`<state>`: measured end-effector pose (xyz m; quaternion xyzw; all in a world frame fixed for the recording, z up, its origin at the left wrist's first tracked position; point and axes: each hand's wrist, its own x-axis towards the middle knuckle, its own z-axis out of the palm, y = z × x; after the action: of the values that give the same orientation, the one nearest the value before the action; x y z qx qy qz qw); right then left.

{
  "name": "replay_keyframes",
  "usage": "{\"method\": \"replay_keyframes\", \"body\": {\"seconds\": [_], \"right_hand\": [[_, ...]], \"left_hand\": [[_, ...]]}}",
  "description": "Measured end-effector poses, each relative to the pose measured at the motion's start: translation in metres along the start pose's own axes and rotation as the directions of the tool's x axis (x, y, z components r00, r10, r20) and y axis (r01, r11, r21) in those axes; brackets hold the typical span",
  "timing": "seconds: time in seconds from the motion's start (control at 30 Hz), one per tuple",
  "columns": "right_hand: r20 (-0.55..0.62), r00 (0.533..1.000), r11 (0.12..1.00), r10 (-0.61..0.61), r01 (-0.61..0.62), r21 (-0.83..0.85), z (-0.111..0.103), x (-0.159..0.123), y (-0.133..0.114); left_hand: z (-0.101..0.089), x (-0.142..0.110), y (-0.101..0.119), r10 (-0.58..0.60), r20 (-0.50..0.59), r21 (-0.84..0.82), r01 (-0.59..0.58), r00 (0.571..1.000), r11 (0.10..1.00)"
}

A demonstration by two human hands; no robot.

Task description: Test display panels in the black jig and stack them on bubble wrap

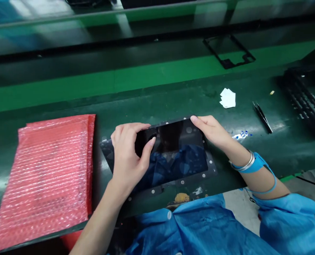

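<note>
Beneath the widely parted fingers of the left hand (128, 152), the dark panel (177, 161), not yet released, was pinched by the right hand (213, 131).

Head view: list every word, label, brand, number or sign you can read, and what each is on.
No readable text anywhere.
Dark panel: no legible lettering; reflections cover part of it.
Red bubble-wrap stack: no legible print.
White pieces: none readable.
Tweezers: too small to tell.
</note>
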<state>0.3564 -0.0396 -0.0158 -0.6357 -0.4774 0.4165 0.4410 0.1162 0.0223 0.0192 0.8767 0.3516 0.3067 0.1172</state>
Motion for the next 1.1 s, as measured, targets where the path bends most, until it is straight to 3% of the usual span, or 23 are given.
{"method": "replay_keyframes", "body": {"seconds": [0.1,0.2,0.27,0.33,0.37,0.43,0.57,0.67,0.73,0.9,0.97,1.1], "right_hand": [[-0.063,0.998,0.989,0.001,0.009,0.148,0.008,-0.002,0.003],[-0.144,0.990,0.974,0.010,0.022,0.225,0.016,-0.003,0.005],[-0.180,0.983,0.967,0.029,0.017,0.252,0.020,-0.005,0.006],[-0.194,0.979,0.963,0.054,0.000,0.268,0.021,-0.006,0.005],[-0.191,0.980,0.960,0.063,-0.008,0.278,0.021,-0.007,0.005],[-0.155,0.985,0.952,0.070,-0.019,0.307,0.019,-0.007,0.003],[0.062,0.994,0.932,0.095,-0.111,0.345,0.010,-0.004,-0.004],[0.305,0.947,0.924,0.100,-0.202,0.326,0.007,-0.004,-0.009],[0.359,0.930,0.922,0.076,-0.203,0.330,0.008,-0.004,-0.010],[0.254,0.964,0.903,0.076,-0.174,0.392,0.016,-0.005,-0.004],[0.191,0.978,0.894,0.086,-0.160,0.418,0.016,-0.004,-0.001],[0.031,0.993,0.882,0.111,-0.113,0.457,0.008,0.000,0.004]], "left_hand": [[-0.012,-0.009,-0.015,-0.057,-0.110,-0.105,0.046,0.992,0.993],[-0.016,-0.019,-0.037,-0.355,-0.234,-0.304,0.279,0.905,0.911],[-0.014,-0.024,-0.048,-0.603,-0.114,-0.538,0.462,0.790,0.706],[-0.010,-0.026,-0.054,-0.755,0.092,-0.714,0.572,0.649,0.404],[-0.008,-0.026,-0.056,-0.796,0.154,-0.764,0.581,0.585,0.280],[-0.005,-0.025,-0.059,-0.851,0.153,-0.829,0.534,0.502,0.165],[-0.008,-0.024,-0.066,-0.909,0.016,-0.904,0.394,0.416,0.164],[-0.012,-0.024,-0.069,-0.936,-0.006,-0.939,0.320,0.353,0.127],[-0.014,-0.024,-0.069,-0.942,-0.006,-0.946,0.304,0.336,0.114],[-0.011,-0.020,-0.068,-0.935,0.005,-0.943,0.313,0.355,0.114],[-0.009,-0.019,-0.069,-0.916,0.021,-0.934,0.334,0.400,0.124],[-0.009,-0.020,-0.064,-0.827,0.133,-0.926,0.365,0.546,0.092]]}}
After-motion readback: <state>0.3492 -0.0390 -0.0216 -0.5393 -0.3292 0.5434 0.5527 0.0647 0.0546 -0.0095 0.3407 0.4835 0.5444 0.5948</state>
